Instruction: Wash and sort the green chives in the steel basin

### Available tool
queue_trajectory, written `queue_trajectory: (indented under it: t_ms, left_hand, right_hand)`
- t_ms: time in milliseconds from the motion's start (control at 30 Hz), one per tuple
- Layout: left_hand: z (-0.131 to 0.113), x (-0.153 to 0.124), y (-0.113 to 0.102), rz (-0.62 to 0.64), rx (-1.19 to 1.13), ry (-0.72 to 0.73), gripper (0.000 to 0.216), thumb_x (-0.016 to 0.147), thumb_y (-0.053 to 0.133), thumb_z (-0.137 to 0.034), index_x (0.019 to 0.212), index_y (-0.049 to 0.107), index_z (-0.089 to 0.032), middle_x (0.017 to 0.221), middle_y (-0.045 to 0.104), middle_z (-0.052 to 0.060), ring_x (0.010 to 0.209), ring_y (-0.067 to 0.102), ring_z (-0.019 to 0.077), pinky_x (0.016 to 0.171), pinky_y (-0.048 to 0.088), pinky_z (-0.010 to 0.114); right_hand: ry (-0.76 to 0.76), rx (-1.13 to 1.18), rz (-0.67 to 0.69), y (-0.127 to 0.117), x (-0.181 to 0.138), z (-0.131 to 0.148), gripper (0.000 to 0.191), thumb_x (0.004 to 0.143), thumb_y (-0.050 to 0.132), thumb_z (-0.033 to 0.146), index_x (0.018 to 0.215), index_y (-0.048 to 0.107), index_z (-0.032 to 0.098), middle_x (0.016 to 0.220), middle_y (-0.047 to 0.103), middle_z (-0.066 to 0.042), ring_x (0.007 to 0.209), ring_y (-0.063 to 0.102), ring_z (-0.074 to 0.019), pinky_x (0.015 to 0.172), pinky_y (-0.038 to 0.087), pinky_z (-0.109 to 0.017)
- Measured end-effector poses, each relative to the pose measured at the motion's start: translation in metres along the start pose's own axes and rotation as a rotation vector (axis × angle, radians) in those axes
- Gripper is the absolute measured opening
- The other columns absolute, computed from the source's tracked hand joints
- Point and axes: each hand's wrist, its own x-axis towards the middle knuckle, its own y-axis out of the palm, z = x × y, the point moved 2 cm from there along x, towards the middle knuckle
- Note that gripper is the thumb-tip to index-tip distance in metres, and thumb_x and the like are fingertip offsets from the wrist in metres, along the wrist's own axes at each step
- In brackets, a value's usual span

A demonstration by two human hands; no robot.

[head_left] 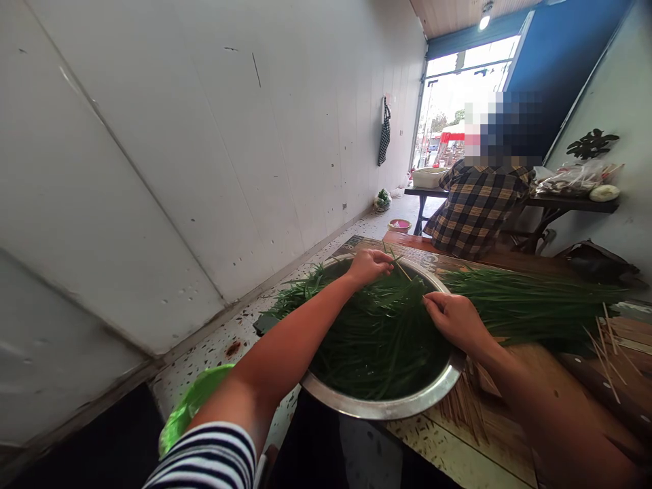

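Observation:
A wide steel basin (402,406) at the table's near edge is filled with long green chives (377,339). My left hand (367,265) is over the far side of the basin, fingers pinched on the end of a thin wooden skewer (402,269) among the chives. My right hand (455,318) rests on the basin's right rim, fingers closed on chive stalks. A second long bunch of chives (530,299) lies across the table to the right.
Loose wooden skewers (608,346) lie at the right, more (463,407) beside the basin. A person in a plaid shirt (476,207) sits beyond the table. A green plastic bowl (191,404) is at lower left. A white wall runs along the left.

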Motion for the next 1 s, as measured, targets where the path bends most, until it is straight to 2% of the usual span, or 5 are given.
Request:
queue_trajectory:
  t_ms: [467,633,700,867,1000]
  left_hand:
    - [-0.002,-0.003,0.003,0.018,0.246,0.163,0.021,0.071,0.058,-0.012,0.087,0.072,-0.011,0.078,0.071,0.005,0.062,0.063,0.0093,0.066,0.05,0.02]
    - [-0.02,-0.017,0.01,0.313,0.364,0.259,0.023,0.068,0.062,-0.015,0.088,0.074,-0.015,0.084,0.072,0.003,0.076,0.063,0.0109,0.073,0.048,0.018]
    - [-0.026,-0.02,0.008,0.371,0.381,0.241,0.024,0.069,0.062,-0.017,0.09,0.073,-0.016,0.085,0.072,0.002,0.077,0.062,0.0107,0.073,0.048,0.018]
    - [-0.024,-0.016,-0.002,0.25,0.321,0.17,0.031,0.069,0.065,-0.035,0.091,0.073,-0.014,0.084,0.071,0.005,0.076,0.061,0.0119,0.069,0.047,0.019]
    - [-0.014,-0.014,0.003,0.255,0.335,0.097,0.036,0.066,0.067,-0.042,0.088,0.074,-0.013,0.077,0.07,0.005,0.071,0.058,0.0113,0.064,0.045,0.02]
  right_hand:
    - [-0.002,-0.028,-0.007,0.001,0.001,-0.001,0.033,0.084,0.039,0.034,0.082,0.07,0.021,0.074,0.071,-0.005,0.068,0.062,-0.0168,0.062,0.037,-0.025]
    - [0.009,-0.005,-0.019,0.0,0.001,0.0,0.033,0.085,0.039,0.033,0.079,0.069,0.02,0.079,0.072,-0.006,0.072,0.064,-0.0171,0.063,0.038,-0.025]
    - [0.015,0.001,-0.021,0.0,0.001,0.0,0.032,0.084,0.039,0.033,0.079,0.069,0.02,0.08,0.072,-0.007,0.074,0.064,-0.0175,0.064,0.039,-0.025]
    - [-0.009,0.025,-0.04,0.001,0.001,0.0,0.033,0.085,0.039,0.033,0.083,0.07,0.021,0.081,0.072,-0.006,0.074,0.064,-0.0175,0.065,0.04,-0.025]
    - [-0.034,0.041,-0.04,0.0,0.001,0.0,0.033,0.085,0.039,0.034,0.084,0.07,0.021,0.079,0.072,-0.006,0.072,0.063,-0.0175,0.064,0.041,-0.025]
